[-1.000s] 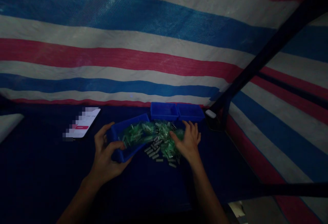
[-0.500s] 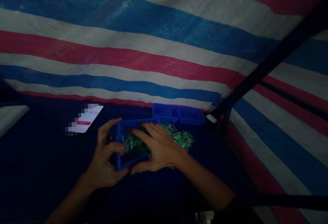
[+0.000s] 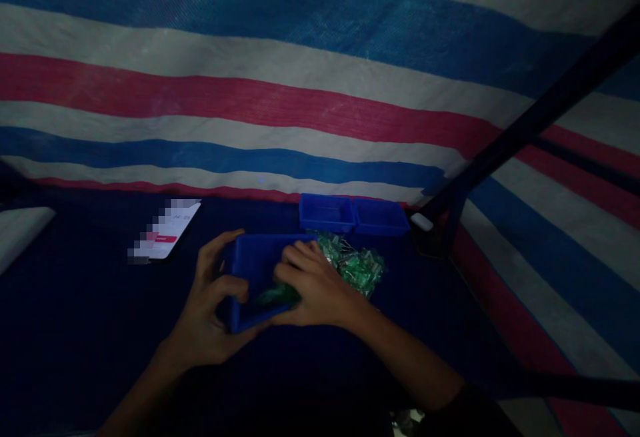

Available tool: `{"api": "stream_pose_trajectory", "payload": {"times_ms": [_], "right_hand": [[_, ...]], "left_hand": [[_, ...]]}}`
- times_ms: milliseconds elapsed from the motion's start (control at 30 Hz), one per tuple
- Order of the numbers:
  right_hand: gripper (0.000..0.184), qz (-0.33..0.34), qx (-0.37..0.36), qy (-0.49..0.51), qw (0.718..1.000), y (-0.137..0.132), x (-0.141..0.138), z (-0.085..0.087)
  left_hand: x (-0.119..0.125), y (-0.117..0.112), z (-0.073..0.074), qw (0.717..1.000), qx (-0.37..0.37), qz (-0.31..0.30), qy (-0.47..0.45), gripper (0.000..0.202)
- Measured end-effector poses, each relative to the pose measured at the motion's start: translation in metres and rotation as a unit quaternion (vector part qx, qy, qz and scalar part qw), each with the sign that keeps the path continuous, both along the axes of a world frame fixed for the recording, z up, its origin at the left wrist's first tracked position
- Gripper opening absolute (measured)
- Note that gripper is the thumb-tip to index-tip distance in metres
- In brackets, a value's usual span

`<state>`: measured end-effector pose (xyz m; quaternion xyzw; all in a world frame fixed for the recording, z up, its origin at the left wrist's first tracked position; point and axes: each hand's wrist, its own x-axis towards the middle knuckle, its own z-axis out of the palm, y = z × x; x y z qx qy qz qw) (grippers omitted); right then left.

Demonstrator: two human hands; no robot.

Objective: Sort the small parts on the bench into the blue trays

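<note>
My left hand grips the near left corner of a blue plastic tray, which is tilted on the dark blue table. My right hand lies across the tray's open side with its fingers curled over small green parts inside it. A heap of the same green parts rests on the table just right of the tray, touching my right hand's far side. What the right fingers enclose is hidden.
Two more blue trays stand side by side behind the heap, against the striped tarpaulin wall. A white card lies at the back left. A dark metal pole rises at the right, with a small white object at its foot.
My right hand swept from the heap's right side leftward into the tray, drawing green and grey parts with it. The loose grey parts in front are no longer visible. My left hand kept its hold.
</note>
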<state>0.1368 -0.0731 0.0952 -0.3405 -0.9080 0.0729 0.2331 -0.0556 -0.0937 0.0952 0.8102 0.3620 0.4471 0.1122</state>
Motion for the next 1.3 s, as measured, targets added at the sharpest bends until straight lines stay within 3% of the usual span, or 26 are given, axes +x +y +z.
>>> {"api": "stream_pose_trajectory", "payload": {"times_ms": [167, 300, 400, 467, 533, 700, 833, 933, 1033, 1100, 1200, 1300], "right_hand": [[0.043, 0.033, -0.040, 0.118, 0.992, -0.006, 0.000, -0.006], [0.045, -0.077, -0.024, 0.260, 0.962, -0.016, 0.005, 0.007], [0.044, -0.243, 0.026, 0.396, 0.885, -0.018, 0.021, 0.022], [0.043, -0.341, 0.055, 0.462, 0.817, -0.014, 0.040, 0.027], [0.044, -0.389, 0.064, 0.484, 0.781, -0.007, 0.061, 0.021], [0.046, -0.433, -0.065, 0.424, 0.793, 0.013, 0.104, -0.028], [0.047, -0.409, -0.171, 0.339, 0.829, 0.019, 0.105, -0.049], [0.047, -0.376, -0.190, 0.265, 0.867, 0.025, 0.093, -0.047], [0.048, -0.360, -0.200, 0.193, 0.891, 0.032, 0.082, -0.043], [0.046, -0.377, -0.182, 0.139, 0.897, 0.034, 0.076, -0.043], [0.041, -0.435, -0.082, 0.084, 0.893, 0.034, 0.073, -0.047], [0.039, -0.469, 0.015, 0.095, 0.878, 0.034, 0.084, -0.052]], "left_hand": [[-0.004, -0.006, 0.000, 0.999, -0.034, -0.011, -0.006, 0.021], [0.000, -0.010, 0.004, 0.999, -0.034, -0.027, -0.002, 0.025], [0.000, -0.006, 0.003, 0.999, -0.028, -0.025, -0.001, 0.029], [-0.009, 0.001, -0.005, 1.000, -0.023, 0.014, 0.002, 0.032], [-0.024, 0.014, -0.019, 0.996, -0.034, 0.078, -0.006, 0.034], [-0.059, 0.059, -0.052, 0.966, -0.146, 0.211, -0.028, 0.037], [-0.054, 0.086, -0.055, 0.951, -0.251, 0.170, -0.053, 0.035], [-0.044, 0.094, -0.049, 0.942, -0.301, 0.108, -0.104, 0.032], [-0.042, 0.102, -0.044, 0.940, -0.325, 0.082, -0.060, 0.031], [-0.043, 0.111, -0.043, 0.935, -0.340, 0.100, 0.018, 0.035], [-0.039, 0.128, -0.047, 0.921, -0.334, 0.150, 0.133, 0.040], [-0.030, 0.139, -0.060, 0.931, -0.272, 0.180, 0.164, 0.042]]}}
